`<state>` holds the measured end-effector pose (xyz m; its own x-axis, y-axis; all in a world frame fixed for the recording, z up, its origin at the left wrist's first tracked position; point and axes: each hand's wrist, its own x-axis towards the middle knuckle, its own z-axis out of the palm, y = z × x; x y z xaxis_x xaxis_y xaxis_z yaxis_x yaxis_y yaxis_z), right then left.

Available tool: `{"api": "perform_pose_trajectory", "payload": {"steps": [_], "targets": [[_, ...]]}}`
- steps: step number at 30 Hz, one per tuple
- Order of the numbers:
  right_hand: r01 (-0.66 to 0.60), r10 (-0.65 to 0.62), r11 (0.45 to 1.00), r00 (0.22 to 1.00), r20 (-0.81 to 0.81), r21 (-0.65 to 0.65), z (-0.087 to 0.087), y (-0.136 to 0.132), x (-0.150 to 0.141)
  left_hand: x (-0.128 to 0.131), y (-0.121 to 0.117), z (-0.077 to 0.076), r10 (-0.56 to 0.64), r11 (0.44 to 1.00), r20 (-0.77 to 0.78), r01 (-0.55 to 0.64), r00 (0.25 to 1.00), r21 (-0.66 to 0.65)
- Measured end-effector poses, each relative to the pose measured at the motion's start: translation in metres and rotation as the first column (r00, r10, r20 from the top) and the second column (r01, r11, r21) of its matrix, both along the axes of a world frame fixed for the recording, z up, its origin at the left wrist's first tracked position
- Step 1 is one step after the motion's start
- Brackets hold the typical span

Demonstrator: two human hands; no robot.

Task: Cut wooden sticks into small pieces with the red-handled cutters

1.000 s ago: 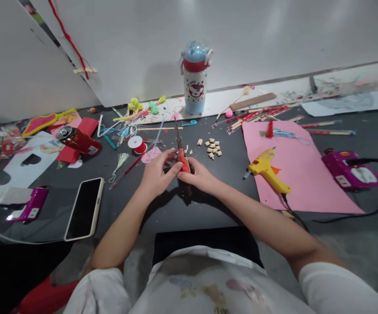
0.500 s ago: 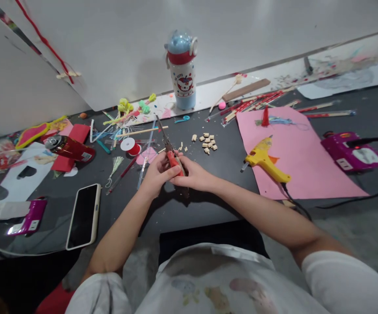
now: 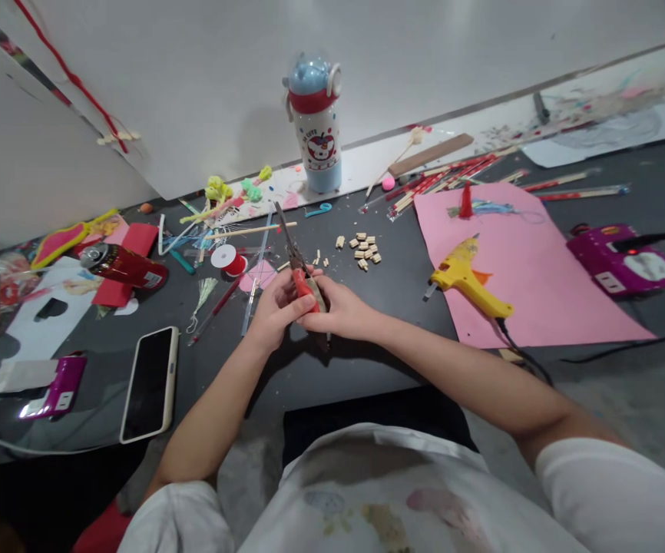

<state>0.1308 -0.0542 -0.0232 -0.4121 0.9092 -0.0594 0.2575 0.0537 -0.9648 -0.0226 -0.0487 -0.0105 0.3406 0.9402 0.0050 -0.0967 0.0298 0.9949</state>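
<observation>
Both of my hands meet at the middle of the table, around a red-handled metal tool [image 3: 305, 290]. Its long, dark, narrow end points away from me and slightly left; its exact kind is unclear. My left hand [image 3: 273, 309] is closed, its thumb lying over the red handle. From the other side my right hand [image 3: 344, 307] is closed on it too, thumb and fingers near the handle. Fingers hide whatever else may be between them. Just beyond the hands lie several short pale wooden pieces [image 3: 364, 247] and a few small slivers [image 3: 319, 259].
To the left are a red thread spool [image 3: 233, 261], a red can [image 3: 128, 266] and a phone [image 3: 149, 385]. A bottle [image 3: 319, 130] stands at the back. On the right, a yellow glue gun [image 3: 471, 284] rests on pink paper [image 3: 545, 296], near a purple power strip [image 3: 626, 257].
The view has shifted a little, mostly in the first half second. The tool has tilted further left, and both hands have drawn closer together around it. The wooden pieces stay put.
</observation>
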Motion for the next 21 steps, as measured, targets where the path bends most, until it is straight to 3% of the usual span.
{"api": "perform_pose_trajectory", "payload": {"steps": [4, 12, 21], "targets": [[0.013, -0.013, 1.000, 1.000, 0.016, 0.010, -0.0047, 0.0001, -0.0004, 0.0029, -0.0022, 0.0005, 0.013, 1.000, 0.014, -0.012, 1.000, -0.026], [0.024, -0.021, 0.997, 0.999, -0.041, 0.069, -0.0080, -0.0022, -0.0001, 0.0015, -0.0059, 0.0018, 0.020, 0.995, 0.001, -0.020, 1.000, 0.096], [0.032, -0.028, 0.998, 0.997, -0.078, 0.051, -0.0065, -0.0033, -0.0010, 0.0018, -0.0074, 0.0020, 0.032, 0.997, 0.015, -0.033, 0.999, 0.076]]}}
